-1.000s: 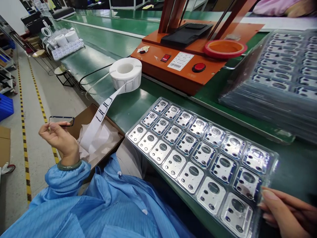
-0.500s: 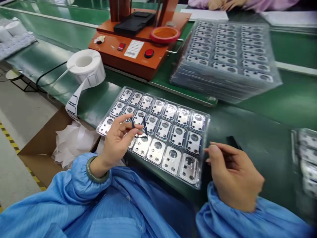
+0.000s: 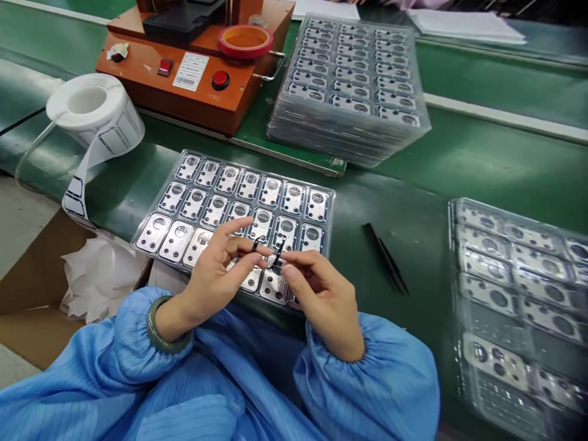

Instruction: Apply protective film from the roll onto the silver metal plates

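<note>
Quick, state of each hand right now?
Left hand: closed, pinching a thin dark-edged piece.
Right hand: fingertips at that piece's edge; whether they grip it can't be told.

The dark-edged piece (image 3: 279, 248) is partly hidden — the orange machine (image 3: 202, 101) cut off above.

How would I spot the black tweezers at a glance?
On the green bench, find the right hand over a tray of silvery plates. Between this tray and a second tray at picture right, the black tweezers lie slanted. They're slim and dark, unlike the wide, clear trays on either side.
</note>
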`<state>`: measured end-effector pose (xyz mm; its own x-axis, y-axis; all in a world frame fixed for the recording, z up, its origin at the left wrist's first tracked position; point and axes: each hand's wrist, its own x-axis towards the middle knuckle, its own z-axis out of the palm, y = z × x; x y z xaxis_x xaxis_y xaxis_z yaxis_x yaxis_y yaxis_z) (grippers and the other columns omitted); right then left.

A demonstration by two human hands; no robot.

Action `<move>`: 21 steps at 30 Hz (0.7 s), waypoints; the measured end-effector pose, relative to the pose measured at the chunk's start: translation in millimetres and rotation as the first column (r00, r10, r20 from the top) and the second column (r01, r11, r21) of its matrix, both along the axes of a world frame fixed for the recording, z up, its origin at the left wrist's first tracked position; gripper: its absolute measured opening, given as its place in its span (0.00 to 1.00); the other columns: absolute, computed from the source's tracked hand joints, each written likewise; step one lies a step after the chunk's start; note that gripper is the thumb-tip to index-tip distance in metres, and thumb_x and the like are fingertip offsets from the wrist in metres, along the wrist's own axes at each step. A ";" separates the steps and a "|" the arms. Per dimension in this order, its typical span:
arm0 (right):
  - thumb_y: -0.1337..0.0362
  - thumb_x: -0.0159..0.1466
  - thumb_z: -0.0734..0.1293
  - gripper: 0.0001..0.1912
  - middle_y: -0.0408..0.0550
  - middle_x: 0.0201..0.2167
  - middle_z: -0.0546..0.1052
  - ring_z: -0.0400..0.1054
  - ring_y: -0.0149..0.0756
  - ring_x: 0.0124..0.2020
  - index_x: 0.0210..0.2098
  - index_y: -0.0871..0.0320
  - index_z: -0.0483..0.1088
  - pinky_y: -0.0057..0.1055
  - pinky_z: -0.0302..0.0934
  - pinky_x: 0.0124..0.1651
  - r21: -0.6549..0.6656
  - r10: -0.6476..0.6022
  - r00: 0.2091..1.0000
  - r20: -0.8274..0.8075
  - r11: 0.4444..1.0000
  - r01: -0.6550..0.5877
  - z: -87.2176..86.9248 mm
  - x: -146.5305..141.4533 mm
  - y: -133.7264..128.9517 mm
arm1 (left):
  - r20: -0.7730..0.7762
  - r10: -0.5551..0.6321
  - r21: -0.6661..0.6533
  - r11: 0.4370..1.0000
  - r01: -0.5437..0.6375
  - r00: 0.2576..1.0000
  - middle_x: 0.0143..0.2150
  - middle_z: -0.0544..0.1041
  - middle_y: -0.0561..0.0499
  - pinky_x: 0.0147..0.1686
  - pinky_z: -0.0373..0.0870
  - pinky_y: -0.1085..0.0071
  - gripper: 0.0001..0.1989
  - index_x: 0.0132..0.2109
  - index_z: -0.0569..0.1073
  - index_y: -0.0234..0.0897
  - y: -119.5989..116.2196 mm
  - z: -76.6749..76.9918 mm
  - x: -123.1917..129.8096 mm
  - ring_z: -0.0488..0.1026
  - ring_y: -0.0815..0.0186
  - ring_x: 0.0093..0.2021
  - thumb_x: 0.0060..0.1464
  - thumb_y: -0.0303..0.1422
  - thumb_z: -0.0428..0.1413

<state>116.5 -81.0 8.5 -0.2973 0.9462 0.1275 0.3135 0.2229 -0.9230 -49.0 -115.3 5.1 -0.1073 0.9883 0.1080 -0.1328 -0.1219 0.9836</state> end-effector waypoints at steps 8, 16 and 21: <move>0.63 0.62 0.65 0.07 0.41 0.24 0.70 0.63 0.29 0.24 0.28 0.56 0.70 0.27 0.60 0.27 0.040 -0.037 0.999 0.008 0.999 0.037 -2.3 1.9 -3.8 | -0.085 0.013 0.015 1.000 -0.012 0.996 0.44 0.77 0.48 0.50 0.72 0.66 0.23 0.59 0.60 0.43 -1.2 -1.7 3.9 0.77 0.66 0.44 0.58 0.26 0.54; 0.60 0.63 0.66 0.08 0.42 0.25 0.70 0.63 0.30 0.25 0.28 0.56 0.71 0.28 0.59 0.27 0.032 -0.155 0.985 -0.075 0.987 0.158 -6.3 6.0 -5.0 | -0.310 0.080 0.087 0.995 -0.055 0.947 0.50 0.69 0.45 0.48 0.71 0.68 0.11 0.48 0.71 0.39 2.7 -3.2 -9.4 0.73 0.65 0.44 0.57 0.30 0.55; 0.61 0.62 0.66 0.08 0.42 0.24 0.71 0.64 0.30 0.24 0.28 0.56 0.71 0.28 0.59 0.27 -0.014 -0.100 0.989 -0.112 0.995 0.099 -3.9 5.2 -6.2 | -0.360 -0.005 0.068 0.997 0.032 0.933 0.41 0.69 0.48 0.39 0.69 0.71 0.06 0.43 0.71 0.38 5.9 -0.4 -4.5 0.69 0.68 0.39 0.57 0.32 0.56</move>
<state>121.7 -87.1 4.7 -0.1861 0.9715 0.1469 0.2275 0.1880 -0.9554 -53.5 -109.5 4.8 -0.0299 0.9780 0.2063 0.2252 -0.1945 0.9547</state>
